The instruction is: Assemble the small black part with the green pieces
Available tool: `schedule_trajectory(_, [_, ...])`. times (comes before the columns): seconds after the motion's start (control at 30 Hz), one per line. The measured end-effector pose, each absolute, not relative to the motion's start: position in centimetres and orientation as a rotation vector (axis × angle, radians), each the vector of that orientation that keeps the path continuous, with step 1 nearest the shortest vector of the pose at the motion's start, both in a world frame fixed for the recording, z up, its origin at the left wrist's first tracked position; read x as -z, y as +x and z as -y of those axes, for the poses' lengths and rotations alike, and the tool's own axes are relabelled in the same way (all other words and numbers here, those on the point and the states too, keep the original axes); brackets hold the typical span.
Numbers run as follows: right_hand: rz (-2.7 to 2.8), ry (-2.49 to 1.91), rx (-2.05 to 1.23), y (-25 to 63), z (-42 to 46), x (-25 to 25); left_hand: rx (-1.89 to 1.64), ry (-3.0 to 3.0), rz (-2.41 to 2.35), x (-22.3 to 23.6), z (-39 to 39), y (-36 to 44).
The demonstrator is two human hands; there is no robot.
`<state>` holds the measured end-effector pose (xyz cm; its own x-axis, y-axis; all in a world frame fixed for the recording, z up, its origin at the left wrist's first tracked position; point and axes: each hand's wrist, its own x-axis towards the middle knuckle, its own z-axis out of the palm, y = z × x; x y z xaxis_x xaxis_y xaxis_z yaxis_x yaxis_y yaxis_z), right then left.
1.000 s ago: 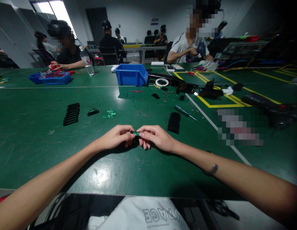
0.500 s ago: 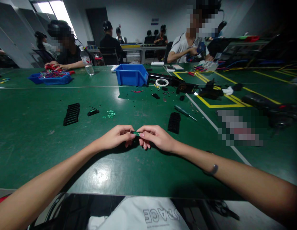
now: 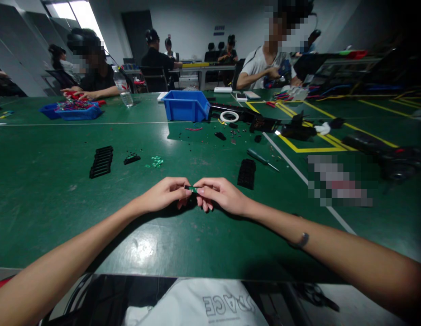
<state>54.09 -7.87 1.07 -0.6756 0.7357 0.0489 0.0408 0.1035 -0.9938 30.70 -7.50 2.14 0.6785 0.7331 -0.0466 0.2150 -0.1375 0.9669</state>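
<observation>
Just above the green tabletop, my left hand and my right hand meet at the fingertips. Both pinch one small black piece with a green circuit board on it; the fingers cover its ends. Beyond my left hand lie a pile of little green boards and a black part with green on it. A row of slim black bars sits further left. Past my right hand are a block of black parts and a screwdriver.
A blue bin stands farther back, beside a white ring and scattered small parts. Across the table, co-workers sit near a blue tray of wires and a water bottle. Black equipment lies at the right.
My hands stay in nearly the same place, still pinching the small board piece. In the background, a seated person's arm has reached out over the far table.
</observation>
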Motion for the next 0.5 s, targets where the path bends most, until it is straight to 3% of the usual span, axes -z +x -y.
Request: schedule_trajectory(0.5, [1.852,-0.768,-1.610,54.15,7.90,-1.13,-0.533,1.695,-0.791,-2.36,7.58,30.82])
